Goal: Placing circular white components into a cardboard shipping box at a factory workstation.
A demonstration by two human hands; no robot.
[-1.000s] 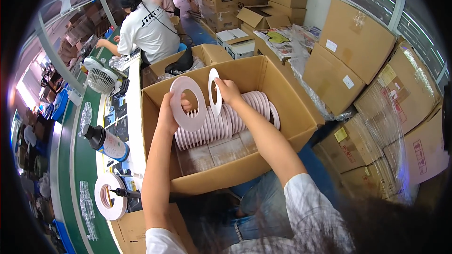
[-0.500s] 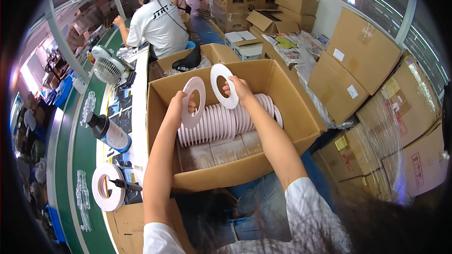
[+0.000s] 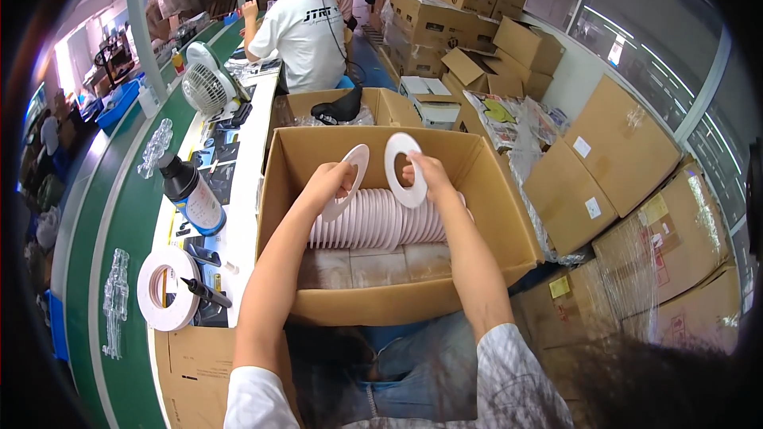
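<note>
Above an open cardboard box (image 3: 373, 306), each of my hands grips a thin white flat ring. My left hand (image 3: 326, 185) has its fingers closed around the near side of one ring (image 3: 359, 160), which is tilted almost edge-on. In my right hand (image 3: 431, 175), a second ring (image 3: 390, 165) is pinched at its right side and shows its face. The two rings are apart. Below them, a long row of similar rings (image 3: 358, 226) stands on edge, packed side by side across the box, partly hidden by my right forearm.
Left of the box, a white bench carries a stack of rings (image 3: 151, 302), a black pen-shaped tool (image 3: 208, 294), a dark bottle (image 3: 193, 195) and a fan (image 3: 205, 86). Beyond runs a green conveyor (image 3: 143, 214). Cartons (image 3: 628, 139) pile up on the right. A seated person (image 3: 306, 40) is ahead.
Both hands have moved slightly lower relative to the box, still holding their rings. The left ring has turned more edge-on. The whole view has shifted a little.
</note>
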